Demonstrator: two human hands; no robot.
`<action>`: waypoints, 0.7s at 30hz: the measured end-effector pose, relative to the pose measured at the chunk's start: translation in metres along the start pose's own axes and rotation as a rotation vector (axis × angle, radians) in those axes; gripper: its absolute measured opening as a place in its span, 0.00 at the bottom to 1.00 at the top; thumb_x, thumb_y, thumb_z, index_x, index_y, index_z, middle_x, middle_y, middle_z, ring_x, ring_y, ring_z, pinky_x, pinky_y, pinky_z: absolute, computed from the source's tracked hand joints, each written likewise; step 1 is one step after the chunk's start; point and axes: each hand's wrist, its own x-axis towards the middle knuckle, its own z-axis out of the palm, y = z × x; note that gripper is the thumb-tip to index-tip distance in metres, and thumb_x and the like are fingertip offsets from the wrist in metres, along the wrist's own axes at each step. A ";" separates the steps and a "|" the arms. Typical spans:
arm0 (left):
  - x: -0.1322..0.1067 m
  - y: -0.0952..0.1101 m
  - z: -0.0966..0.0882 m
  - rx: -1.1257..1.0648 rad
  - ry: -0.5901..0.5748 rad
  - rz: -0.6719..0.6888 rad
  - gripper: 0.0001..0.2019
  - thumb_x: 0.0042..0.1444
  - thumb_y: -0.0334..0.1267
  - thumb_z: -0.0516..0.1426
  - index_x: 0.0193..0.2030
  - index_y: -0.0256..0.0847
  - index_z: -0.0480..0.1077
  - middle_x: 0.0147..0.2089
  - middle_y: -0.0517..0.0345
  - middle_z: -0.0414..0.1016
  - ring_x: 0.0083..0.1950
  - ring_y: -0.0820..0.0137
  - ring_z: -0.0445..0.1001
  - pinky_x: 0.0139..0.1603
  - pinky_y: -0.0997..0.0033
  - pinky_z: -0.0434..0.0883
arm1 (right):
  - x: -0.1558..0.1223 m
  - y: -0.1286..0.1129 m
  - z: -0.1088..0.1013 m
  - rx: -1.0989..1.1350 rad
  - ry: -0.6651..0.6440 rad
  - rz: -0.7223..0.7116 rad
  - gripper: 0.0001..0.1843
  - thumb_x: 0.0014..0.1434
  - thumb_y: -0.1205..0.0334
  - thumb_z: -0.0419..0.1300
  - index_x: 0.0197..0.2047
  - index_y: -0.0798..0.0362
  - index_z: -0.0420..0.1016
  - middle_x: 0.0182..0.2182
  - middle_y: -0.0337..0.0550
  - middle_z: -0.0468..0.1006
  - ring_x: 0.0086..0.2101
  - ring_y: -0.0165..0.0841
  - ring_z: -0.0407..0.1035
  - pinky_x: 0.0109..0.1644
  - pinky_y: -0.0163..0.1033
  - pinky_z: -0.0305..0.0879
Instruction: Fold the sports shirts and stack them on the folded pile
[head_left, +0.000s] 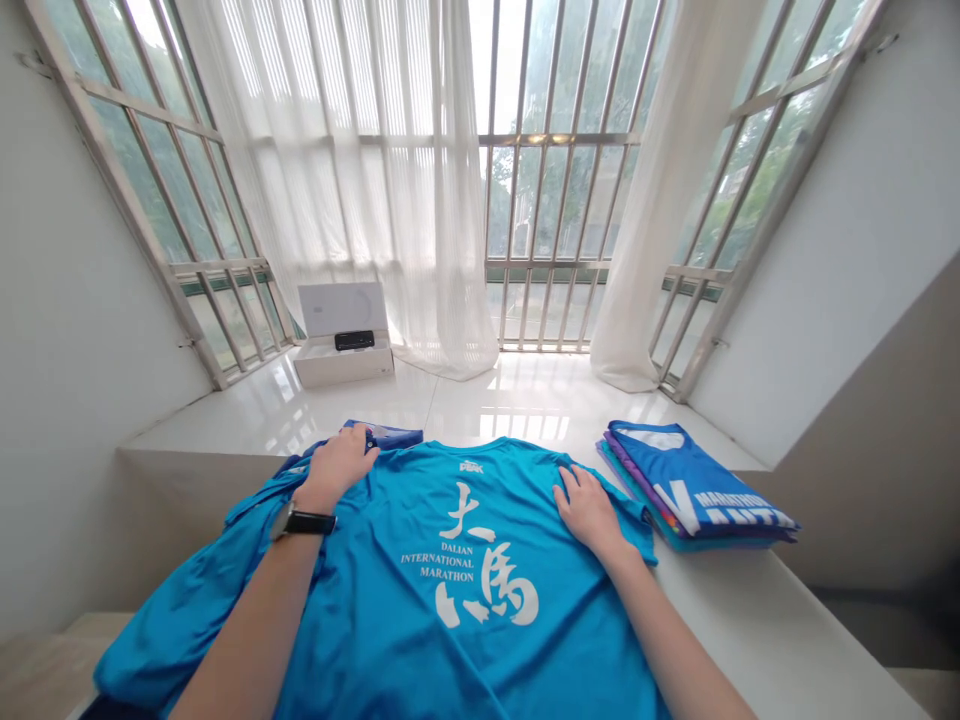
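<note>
A folded stack of printed running shirts (694,490) is placed on the white tiled ledge (517,385). Farther back, an open white box (341,368) with a black device (354,340) inside is set beside sheer white curtains (390,200), which are hung across barred windows (559,200).

Smooth, seemingly synthetic blue shirt (360,640)

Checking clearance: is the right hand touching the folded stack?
Apart: head view shows the right hand on the blue shirt, white ledge visible between it and the folded stack.
</note>
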 end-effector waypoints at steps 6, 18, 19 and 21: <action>0.047 0.073 0.022 -0.105 -0.306 0.241 0.23 0.55 0.52 0.56 0.52 0.40 0.73 0.55 0.42 0.76 0.54 0.51 0.75 0.50 0.62 0.70 | -0.001 -0.002 -0.004 -0.001 -0.048 0.103 0.32 0.69 0.51 0.45 0.69 0.59 0.60 0.68 0.56 0.60 0.67 0.48 0.52 0.69 0.49 0.48; 0.059 0.042 0.068 -0.259 -0.248 0.168 0.22 0.58 0.56 0.53 0.50 0.42 0.71 0.53 0.47 0.78 0.53 0.54 0.76 0.49 0.64 0.71 | 0.004 0.002 0.003 -0.037 -0.031 0.278 0.42 0.67 0.42 0.44 0.69 0.70 0.55 0.68 0.64 0.57 0.67 0.51 0.49 0.69 0.50 0.46; 0.058 0.039 0.066 -0.241 -0.258 0.150 0.21 0.58 0.56 0.54 0.47 0.42 0.71 0.52 0.47 0.78 0.53 0.54 0.76 0.48 0.63 0.71 | 0.004 0.003 0.004 -0.042 -0.023 0.276 0.42 0.67 0.42 0.45 0.69 0.71 0.56 0.68 0.64 0.58 0.67 0.52 0.50 0.69 0.50 0.47; 0.056 0.037 0.060 -0.227 -0.258 0.141 0.18 0.59 0.54 0.53 0.43 0.42 0.72 0.51 0.47 0.79 0.52 0.54 0.76 0.47 0.64 0.71 | 0.005 0.005 0.004 -0.046 -0.002 0.264 0.40 0.67 0.43 0.46 0.68 0.70 0.58 0.67 0.64 0.59 0.66 0.52 0.51 0.68 0.49 0.48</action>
